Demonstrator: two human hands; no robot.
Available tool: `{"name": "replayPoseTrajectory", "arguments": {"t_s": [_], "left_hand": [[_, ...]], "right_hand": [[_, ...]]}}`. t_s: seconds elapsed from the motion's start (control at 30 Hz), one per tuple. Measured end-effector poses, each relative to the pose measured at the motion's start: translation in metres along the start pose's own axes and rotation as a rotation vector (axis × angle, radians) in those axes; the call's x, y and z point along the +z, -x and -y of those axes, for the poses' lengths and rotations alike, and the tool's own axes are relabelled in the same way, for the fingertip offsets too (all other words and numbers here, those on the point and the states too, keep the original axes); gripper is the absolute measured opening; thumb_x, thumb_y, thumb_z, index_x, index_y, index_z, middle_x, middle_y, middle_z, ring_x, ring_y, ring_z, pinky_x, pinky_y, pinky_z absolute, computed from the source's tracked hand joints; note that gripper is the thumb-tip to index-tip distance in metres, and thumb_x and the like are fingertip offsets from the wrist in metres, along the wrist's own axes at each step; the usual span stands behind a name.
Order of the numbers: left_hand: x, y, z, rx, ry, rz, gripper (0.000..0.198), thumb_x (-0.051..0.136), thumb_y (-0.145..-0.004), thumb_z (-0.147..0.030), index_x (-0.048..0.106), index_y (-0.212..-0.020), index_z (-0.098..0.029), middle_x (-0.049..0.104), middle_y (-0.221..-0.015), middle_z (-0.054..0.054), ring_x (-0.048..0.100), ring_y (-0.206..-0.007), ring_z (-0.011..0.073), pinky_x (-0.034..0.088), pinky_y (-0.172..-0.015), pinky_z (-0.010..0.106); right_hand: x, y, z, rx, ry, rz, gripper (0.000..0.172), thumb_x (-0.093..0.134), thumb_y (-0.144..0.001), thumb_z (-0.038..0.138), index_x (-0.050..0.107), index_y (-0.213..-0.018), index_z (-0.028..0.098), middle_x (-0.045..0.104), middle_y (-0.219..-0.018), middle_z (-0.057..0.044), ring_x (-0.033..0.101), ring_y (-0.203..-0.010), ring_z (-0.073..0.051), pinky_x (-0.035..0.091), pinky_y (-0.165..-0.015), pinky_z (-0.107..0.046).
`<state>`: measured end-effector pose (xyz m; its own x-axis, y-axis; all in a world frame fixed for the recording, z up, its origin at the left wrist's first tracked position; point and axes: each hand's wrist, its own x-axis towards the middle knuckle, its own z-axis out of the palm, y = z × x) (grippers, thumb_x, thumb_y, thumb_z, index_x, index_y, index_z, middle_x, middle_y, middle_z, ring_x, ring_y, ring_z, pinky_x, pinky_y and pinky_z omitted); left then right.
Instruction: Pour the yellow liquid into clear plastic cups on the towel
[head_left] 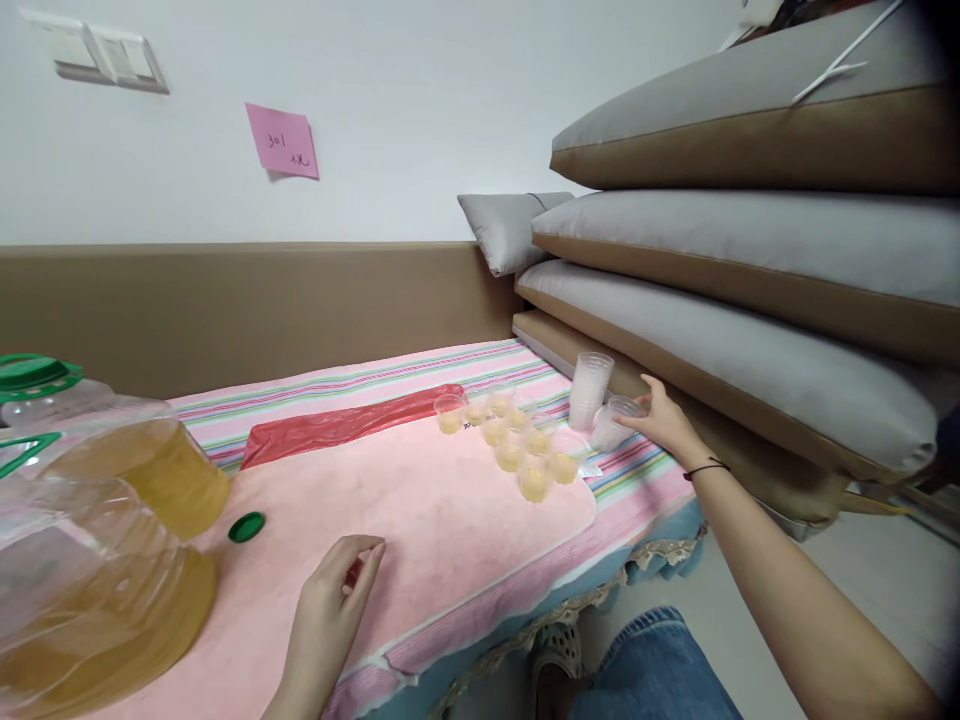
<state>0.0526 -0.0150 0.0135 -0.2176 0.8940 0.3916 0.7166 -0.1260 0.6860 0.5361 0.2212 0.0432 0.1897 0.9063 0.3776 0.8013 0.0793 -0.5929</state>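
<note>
My right hand (664, 420) is at the far right of the pink mat, fingers apart, its thumb at the rim of a short stack of clear plastic cups (609, 428). Just behind it stands a taller stack of clear cups (589, 392). Left of these, several cups of pale yellow drink (511, 455) are grouped on the mat. Loosely curled above the near part of the mat, my left hand (336, 590) brings thumb and fingertips together with nothing seen between them. A green cap (247, 527) lies to its upper left.
Large clear jugs of yellow liquid (142, 600) stand at the left. A red plastic bag (352, 428) lies along the pink mat's (420, 560) back edge. Thick grey-brown cushions (720, 320) are piled close on the right. A frilled blue cloth edge (585, 590) borders the front.
</note>
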Motion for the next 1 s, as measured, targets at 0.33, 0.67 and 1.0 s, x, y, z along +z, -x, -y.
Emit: {"name": "replayPoseTrajectory", "arguments": {"t_s": [0.33, 0.67, 1.0], "left_hand": [[-0.002, 0.001, -0.002, 0.015, -0.005, -0.019, 0.038, 0.05, -0.088, -0.056, 0.069, -0.084, -0.023, 0.072, -0.084, 0.003, 0.066, -0.068, 0.0167, 0.053, -0.059, 0.026], [-0.006, 0.006, -0.005, 0.038, 0.002, -0.027, 0.032, 0.047, -0.092, -0.046, 0.068, -0.085, -0.022, 0.071, -0.084, 0.003, 0.064, -0.07, 0.016, 0.05, -0.06, 0.026], [-0.006, 0.01, 0.001, 0.123, -0.323, 0.026, 0.046, 0.036, -0.097, -0.042, 0.052, -0.06, -0.02, 0.059, -0.062, 0.002, 0.056, -0.059, 0.0146, 0.037, -0.058, 0.027]], "right_hand": [[-0.028, -0.005, 0.029, -0.05, -0.005, -0.007, 0.111, 0.08, -0.061, 0.052, 0.029, -0.151, 0.015, 0.067, -0.116, -0.017, 0.065, -0.103, -0.034, 0.049, -0.088, -0.045], [-0.055, 0.025, 0.121, -0.3, -0.184, 0.011, 0.11, 0.084, -0.062, 0.046, 0.028, -0.153, 0.02, 0.066, -0.119, -0.019, 0.062, -0.11, -0.036, 0.05, -0.088, -0.047], [0.046, 0.134, 0.209, -0.472, -0.414, 0.553, 0.099, 0.08, -0.068, 0.035, 0.026, -0.149, 0.022, 0.06, -0.128, -0.015, 0.057, -0.122, -0.028, 0.048, -0.096, -0.046]]}}
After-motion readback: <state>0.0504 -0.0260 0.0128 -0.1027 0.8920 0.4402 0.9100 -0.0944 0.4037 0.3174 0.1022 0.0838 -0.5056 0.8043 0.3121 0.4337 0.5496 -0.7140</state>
